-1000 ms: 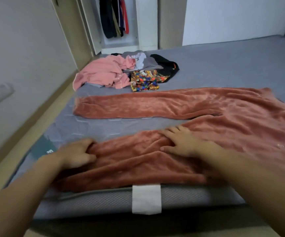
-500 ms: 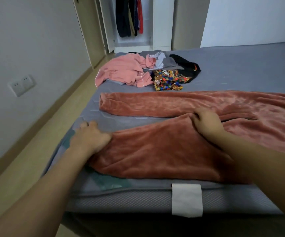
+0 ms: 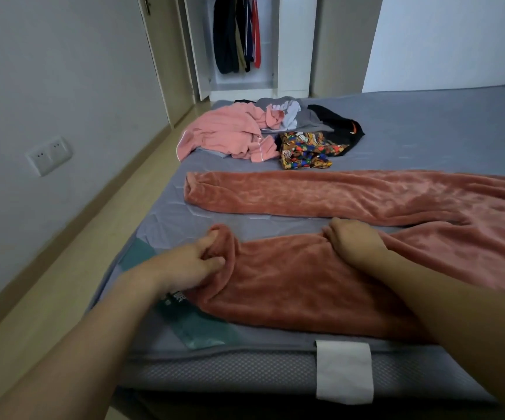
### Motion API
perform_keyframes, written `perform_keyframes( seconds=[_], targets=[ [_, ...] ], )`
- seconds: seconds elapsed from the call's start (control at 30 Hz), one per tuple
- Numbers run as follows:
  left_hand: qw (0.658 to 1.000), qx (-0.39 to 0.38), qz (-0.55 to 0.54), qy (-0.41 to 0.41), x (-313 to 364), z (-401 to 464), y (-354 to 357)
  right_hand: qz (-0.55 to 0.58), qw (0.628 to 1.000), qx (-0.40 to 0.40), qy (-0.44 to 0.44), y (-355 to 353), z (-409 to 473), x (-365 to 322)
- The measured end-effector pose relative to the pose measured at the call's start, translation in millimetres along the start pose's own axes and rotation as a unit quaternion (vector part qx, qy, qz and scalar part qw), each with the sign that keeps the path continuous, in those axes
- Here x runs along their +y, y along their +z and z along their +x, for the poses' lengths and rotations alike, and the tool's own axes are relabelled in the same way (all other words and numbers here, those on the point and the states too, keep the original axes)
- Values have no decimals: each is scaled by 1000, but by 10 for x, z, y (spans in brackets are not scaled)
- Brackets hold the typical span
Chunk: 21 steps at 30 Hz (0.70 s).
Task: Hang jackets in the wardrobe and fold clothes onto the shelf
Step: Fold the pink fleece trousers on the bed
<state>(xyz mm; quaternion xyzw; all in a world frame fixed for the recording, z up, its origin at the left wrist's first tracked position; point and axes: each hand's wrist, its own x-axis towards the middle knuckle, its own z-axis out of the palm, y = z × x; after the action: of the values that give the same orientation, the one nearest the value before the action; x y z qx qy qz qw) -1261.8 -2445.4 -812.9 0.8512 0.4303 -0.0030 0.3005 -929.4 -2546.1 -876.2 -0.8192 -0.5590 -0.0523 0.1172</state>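
Centre of the frame, the rust fleece trousers [image 3: 351, 268] lie spread across the grey mattress [image 3: 426, 131], legs apart. The left hand [image 3: 190, 265] pinches the near leg's cuff, fingers curled into the fabric; the right hand [image 3: 354, 241] grips its upper edge — likely set to fold this leg onto the far one. An orange swoosh shows on the black garment [image 3: 340, 124], upper centre; the teal mattress label [image 3: 202, 328], lower left, is unreadable.

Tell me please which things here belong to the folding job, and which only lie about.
Job:
fleece trousers, near leg gripped by left hand at the cuff and right hand further along
clothes pile on the bed, waiting
wardrobe with hung jackets

Lying about:
wall socket
white tag on the mattress
door
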Motion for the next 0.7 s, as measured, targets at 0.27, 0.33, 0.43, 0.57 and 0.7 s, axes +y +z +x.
perform_keyframes(
  seconds=[0.27, 0.33, 0.43, 0.57, 0.7],
  targets=[
    [876, 45, 405, -260, 48, -116, -2, -31, 996, 73, 49, 195, -35, -77],
    [869, 105, 436, -209, 391, -40, 26, 11, 995, 94, 33, 107, -77, 31],
    [953, 54, 289, 75, 1101, 105, 371, 11, 998, 56, -9, -143, -315, 527],
    [909, -221, 269, 228, 2027, 62, 1180, -54, 990, 5, 129, -562, -911, 1581],
    [869, -153, 396, 254, 2533, 222, 1508, 64, 848, 35, 524, -849, -1558, 2778]
  ],
)
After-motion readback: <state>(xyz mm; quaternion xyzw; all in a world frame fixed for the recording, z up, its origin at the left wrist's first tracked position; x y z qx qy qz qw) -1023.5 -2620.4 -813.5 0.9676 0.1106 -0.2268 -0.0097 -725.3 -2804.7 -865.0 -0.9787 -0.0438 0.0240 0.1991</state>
